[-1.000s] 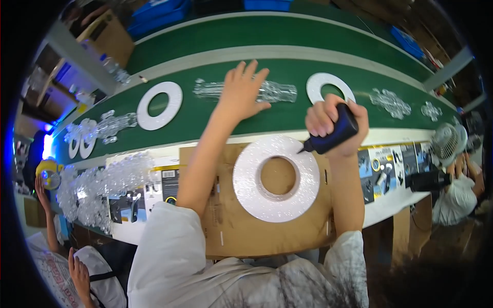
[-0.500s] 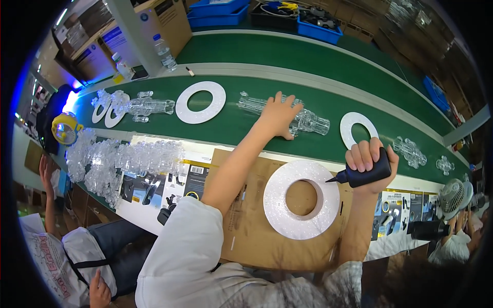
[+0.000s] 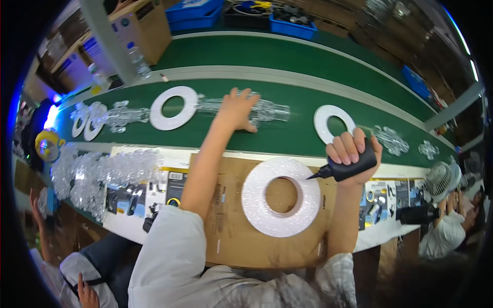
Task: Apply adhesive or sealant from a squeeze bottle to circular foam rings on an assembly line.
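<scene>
My left hand (image 3: 235, 111) lies across a clear, ribbed plastic piece (image 3: 273, 111) on the green belt. Its thumb is at the near side and its spread fingers reach over the far side. The piece's left end meets or nearly meets a flat white ring (image 3: 158, 115). My right hand (image 3: 354, 159) is wrapped round a black squeeze bottle (image 3: 365, 165) with a tapered nozzle. The nozzle tip points left, over a thick, glittery white ring (image 3: 257, 205), perhaps a stack, lying on brown cardboard (image 3: 236, 246). Whether the tip touches it I cannot tell.
Another white ring (image 3: 322, 123) and smaller clear pieces (image 3: 391, 140) lie along the belt. Clear parts (image 3: 87, 177) are heaped at left beside a yellow fan (image 3: 49, 145). Blue bins (image 3: 292, 29) stand at the back. Other people's hands show at both sides.
My left hand has slid the clear piece leftward along the belt, closing the gap to the white ring. The whole view has shifted slightly. My right hand still holds the bottle near the thick ring.
</scene>
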`<state>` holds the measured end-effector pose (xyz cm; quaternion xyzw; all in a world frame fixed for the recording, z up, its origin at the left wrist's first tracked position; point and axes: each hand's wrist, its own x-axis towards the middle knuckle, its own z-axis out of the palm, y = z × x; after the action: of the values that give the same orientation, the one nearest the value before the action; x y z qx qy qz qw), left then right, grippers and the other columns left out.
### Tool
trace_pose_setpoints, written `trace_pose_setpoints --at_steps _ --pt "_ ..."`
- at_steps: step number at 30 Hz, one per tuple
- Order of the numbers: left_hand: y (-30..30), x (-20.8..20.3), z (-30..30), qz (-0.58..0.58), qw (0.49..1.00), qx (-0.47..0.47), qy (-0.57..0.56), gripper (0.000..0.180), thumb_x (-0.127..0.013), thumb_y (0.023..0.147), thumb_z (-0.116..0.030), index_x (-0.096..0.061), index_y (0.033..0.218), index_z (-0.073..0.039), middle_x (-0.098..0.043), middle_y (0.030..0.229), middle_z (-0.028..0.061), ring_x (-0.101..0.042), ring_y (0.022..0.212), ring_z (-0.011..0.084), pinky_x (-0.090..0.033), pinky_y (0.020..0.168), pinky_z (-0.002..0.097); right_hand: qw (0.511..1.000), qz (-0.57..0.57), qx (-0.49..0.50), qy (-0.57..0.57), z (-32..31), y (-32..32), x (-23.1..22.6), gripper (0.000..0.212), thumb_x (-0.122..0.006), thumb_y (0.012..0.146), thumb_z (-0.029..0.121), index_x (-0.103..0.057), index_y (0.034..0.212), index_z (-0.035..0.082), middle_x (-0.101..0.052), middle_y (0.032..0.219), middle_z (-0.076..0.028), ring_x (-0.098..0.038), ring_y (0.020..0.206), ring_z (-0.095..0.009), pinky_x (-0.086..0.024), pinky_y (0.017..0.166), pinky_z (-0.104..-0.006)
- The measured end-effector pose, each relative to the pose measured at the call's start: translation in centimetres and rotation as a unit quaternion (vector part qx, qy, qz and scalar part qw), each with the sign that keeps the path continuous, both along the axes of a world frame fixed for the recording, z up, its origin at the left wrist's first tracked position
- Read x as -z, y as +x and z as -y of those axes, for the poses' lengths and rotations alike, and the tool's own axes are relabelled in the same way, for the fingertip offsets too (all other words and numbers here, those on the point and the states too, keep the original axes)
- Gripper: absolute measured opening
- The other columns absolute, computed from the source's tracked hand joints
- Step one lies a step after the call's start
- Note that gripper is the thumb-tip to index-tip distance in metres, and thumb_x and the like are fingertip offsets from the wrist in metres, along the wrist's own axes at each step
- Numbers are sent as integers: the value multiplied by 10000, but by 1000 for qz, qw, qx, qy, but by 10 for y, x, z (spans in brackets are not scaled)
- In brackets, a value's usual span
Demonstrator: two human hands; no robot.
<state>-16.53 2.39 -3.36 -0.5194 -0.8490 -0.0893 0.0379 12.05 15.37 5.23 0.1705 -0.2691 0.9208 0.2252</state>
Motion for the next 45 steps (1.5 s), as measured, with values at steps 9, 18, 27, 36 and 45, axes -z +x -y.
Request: trace_pose_setpoints --at_steps 9,18,27,36,45 --pt "18 -24 0 -4 999 22 35 891 -848 674 -449 -480 1434 -164 -387 1531 167 -313 1431 409 -257 1166 536 996 -89 0 -23 -29 32 -17 345 -403 984 353 -456 743 112 -466 638 -28 -441 619 -168 -366 633 -330" --pt "73 -49 -27 120 966 219 57 617 -801 764 -317 -576 1288 -78 -611 1270 148 -529 1235 363 -360 1081 481 964 -173 119 -162 -43 75 -41 243 -518 891 125 -475 652 121 -478 544 15 -471 508 -114 -401 535 -255" --pt "87 -2 -158 48 963 241 -109 843 -810 712 -530 -426 1272 -31 -638 1111 232 -621 1057 374 -404 946 480 920 -256 190 -229 -61 97 -44 227 -538 826 10 -468 637 114 -447 551 25 -475 505 -92 -416 541 -233" --pt "113 13 -206 38 962 253 -96 868 -805 709 -572 -419 1309 -78 -622 1129 246 -610 1066 400 -403 933 532 901 -291 214 -241 -72 114 -41 198 -569 740 -40 -473 659 113 -450 568 25 -491 508 -96 -431 550 -233" --pt "107 5 -199 37 956 262 -128 913 -861 659 -534 -399 1318 -104 -632 1127 214 -595 1110 395 -392 953 511 897 -302 216 -239 -74 123 -45 195 -557 756 -19 -470 651 121 -451 566 32 -489 515 -88 -433 554 -229"
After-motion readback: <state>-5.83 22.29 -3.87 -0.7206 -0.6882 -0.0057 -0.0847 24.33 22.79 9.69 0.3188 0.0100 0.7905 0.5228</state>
